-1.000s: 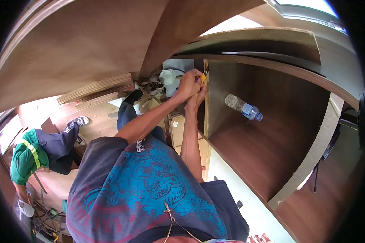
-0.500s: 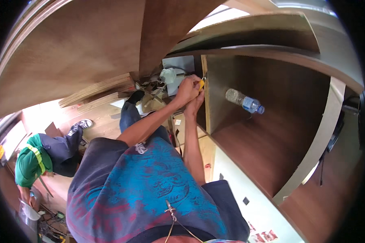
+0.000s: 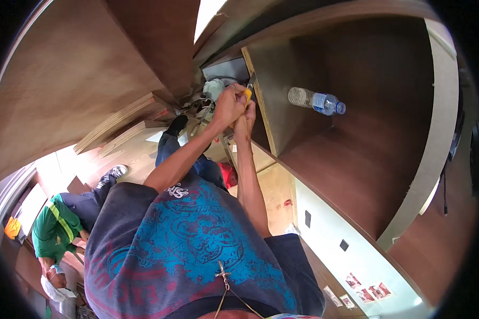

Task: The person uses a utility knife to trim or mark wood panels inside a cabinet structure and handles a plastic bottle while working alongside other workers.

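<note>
Head camera view: the left hand's [image 3: 228, 108] fingers were wrapped around a yellow-handled tool [image 3: 248, 94], its dark metal end right by the pale edge of the plywood panel [image 3: 264, 117], up near the top. The right hand [image 3: 244, 123] was just under it with its fingers bent; I could not tell if they held the tool too. Past that edge, inside the brown cabinet [image 3: 351, 165], was a clear plastic bottle [image 3: 318, 101], its blue cap pointing away from the panel.

Tool [image 3: 248, 94]: yellow part appears plastic, smooth. Cabinet panel [image 3: 275, 95]: smooth brown face, low sheen; raw layered wood along its edge. Bottle [image 3: 316, 101]: clear plastic, glossy. Shirt [image 3: 197, 239]: matt cloth. Pendant [image 3: 223, 275]: shiny metal. Boards [image 3: 114, 122]: layered wood, raw-edged.
</note>
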`<state>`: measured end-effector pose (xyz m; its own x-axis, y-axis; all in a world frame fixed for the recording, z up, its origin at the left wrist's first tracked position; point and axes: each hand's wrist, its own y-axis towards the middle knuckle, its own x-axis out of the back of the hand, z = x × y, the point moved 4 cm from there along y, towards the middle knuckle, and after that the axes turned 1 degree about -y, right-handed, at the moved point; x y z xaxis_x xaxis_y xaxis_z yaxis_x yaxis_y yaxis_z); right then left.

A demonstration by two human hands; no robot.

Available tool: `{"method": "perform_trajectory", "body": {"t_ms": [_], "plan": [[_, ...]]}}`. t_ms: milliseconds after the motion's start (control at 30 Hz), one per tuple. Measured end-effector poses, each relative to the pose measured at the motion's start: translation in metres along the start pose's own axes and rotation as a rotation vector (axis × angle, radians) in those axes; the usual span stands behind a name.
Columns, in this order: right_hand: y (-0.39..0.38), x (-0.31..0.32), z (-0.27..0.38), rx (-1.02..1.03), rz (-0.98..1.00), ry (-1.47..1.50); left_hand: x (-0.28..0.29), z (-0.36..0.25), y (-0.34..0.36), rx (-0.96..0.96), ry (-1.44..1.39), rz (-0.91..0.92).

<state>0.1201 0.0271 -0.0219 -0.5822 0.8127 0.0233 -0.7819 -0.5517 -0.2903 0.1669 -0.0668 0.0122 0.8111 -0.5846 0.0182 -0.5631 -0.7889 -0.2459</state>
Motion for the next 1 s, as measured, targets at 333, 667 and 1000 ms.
{"method": "perform_trajectory", "body": {"t_ms": [333, 667, 1000], "plan": [[-0.003, 0.011, 0.012, -0.147, 0.012, -0.087, -0.007, 0.009, -0.003, 0.001, 0.003, 0.008], [0.001, 0.025, 0.016, -0.187, 0.118, -0.057, -0.018, 0.009, -0.003, -0.021, 0.022, -0.007], [-0.008, 0.032, 0.002, -0.01, 0.037, -0.177, -0.024, 0.022, -0.024, 0.079, -0.088, 0.008]]}}
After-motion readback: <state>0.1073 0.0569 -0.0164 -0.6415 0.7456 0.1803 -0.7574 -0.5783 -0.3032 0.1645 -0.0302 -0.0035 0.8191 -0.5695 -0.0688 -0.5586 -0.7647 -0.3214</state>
